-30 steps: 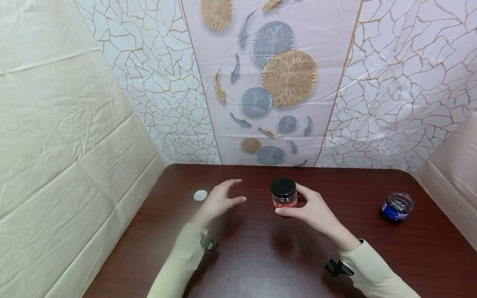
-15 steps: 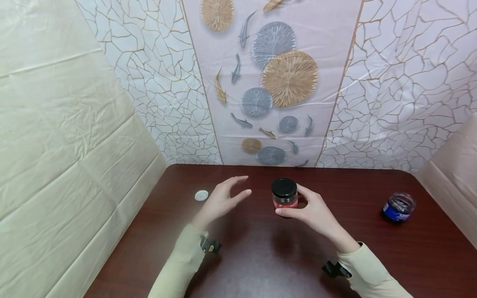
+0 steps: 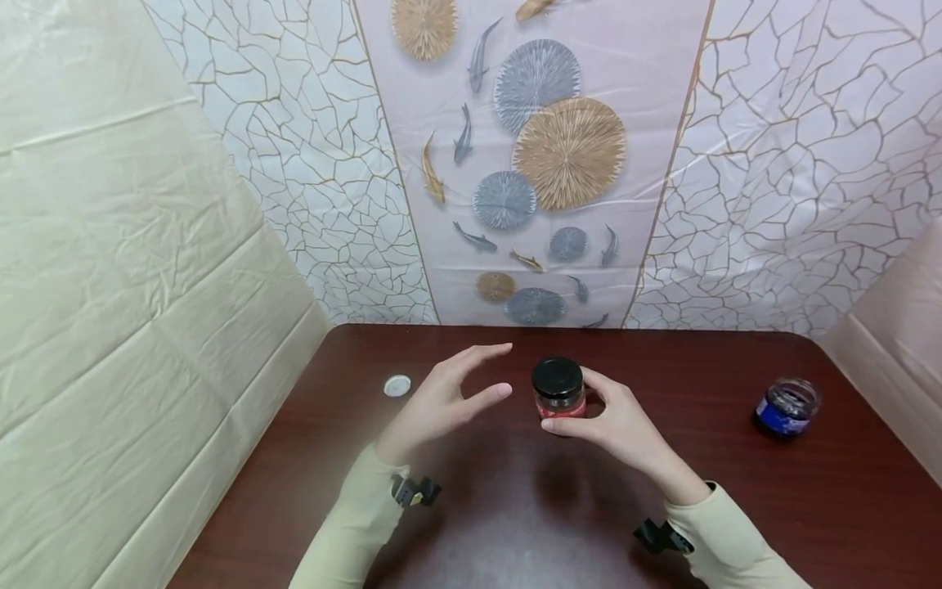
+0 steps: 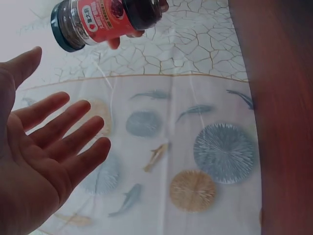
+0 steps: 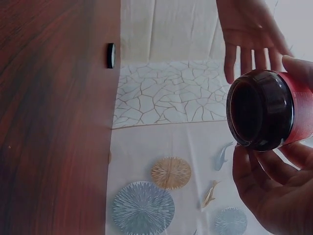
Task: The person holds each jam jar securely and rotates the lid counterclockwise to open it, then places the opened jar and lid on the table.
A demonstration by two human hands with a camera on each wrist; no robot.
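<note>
My right hand (image 3: 625,421) grips a small glass jar (image 3: 559,388) with a black lid and a red label, thumb in front and fingers behind. The jar is raised off the table and nearly upright. In the left wrist view the red label (image 4: 103,18) with white lettering shows, and dark contents fill the lower part. The right wrist view looks at the jar's dark glass base (image 5: 254,110). My left hand (image 3: 445,401) hovers to the left of the jar, fingers spread and apart from it, holding nothing. Its palm (image 4: 39,166) faces the jar side.
A white-faced lid (image 3: 397,386) lies on the dark red table (image 3: 500,523), left of my left hand. An open jar with a blue label (image 3: 786,409) stands near the table's right edge. Patterned cloth (image 3: 508,270) hangs behind the table, plain cloth (image 3: 162,327) at the left.
My left hand has moved to the right, closer to the jar. My right hand keeps its grip, and the jar has dipped slightly with its lid tipping a little toward me.
</note>
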